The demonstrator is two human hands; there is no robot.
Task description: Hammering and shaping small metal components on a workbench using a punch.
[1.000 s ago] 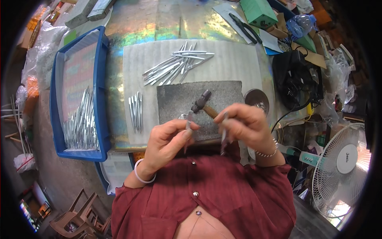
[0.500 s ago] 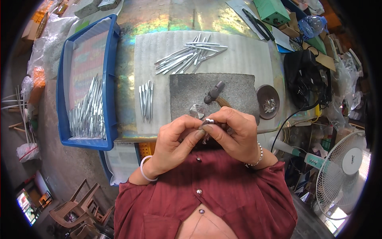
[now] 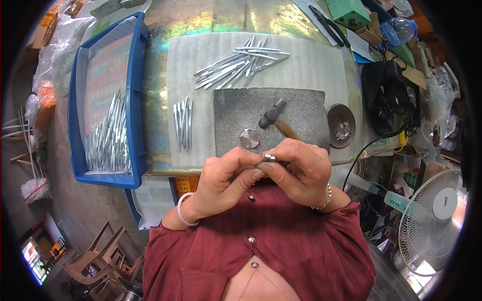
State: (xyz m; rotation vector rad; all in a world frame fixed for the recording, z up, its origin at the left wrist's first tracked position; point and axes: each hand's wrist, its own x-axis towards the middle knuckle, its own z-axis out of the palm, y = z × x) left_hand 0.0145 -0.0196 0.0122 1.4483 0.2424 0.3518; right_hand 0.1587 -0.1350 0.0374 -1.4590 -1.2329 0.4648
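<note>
My left hand (image 3: 223, 179) and my right hand (image 3: 300, 173) meet close to my chest, at the near edge of the grey stone slab (image 3: 233, 108). Thumbs and fingertips of both are closed on a small shiny metal piece (image 3: 269, 157); the fingers cover most of it, so its full shape is hidden. Just beyond them on the slab lie a round faceted metal disc (image 3: 250, 138) and a hammer (image 3: 272, 113), its wooden handle running toward my right hand. To the slab's right, a brown round dish (image 3: 333, 134) holds small silvery pins (image 3: 343, 131).
Flat metal strips (image 3: 236, 65) are heaped on the white foam sheet (image 3: 196, 47), with a small row of strips (image 3: 183, 125) at left. A blue tray (image 3: 139, 95) holds many more. Pliers (image 3: 329, 26), a black bag (image 3: 386, 93) and a fan (image 3: 432, 215) stand or lie rightward.
Both hands have shifted slightly to the right and down from the disc, which shows more fully. The small metal piece is still pinched between them. The table view has shifted a little.
</note>
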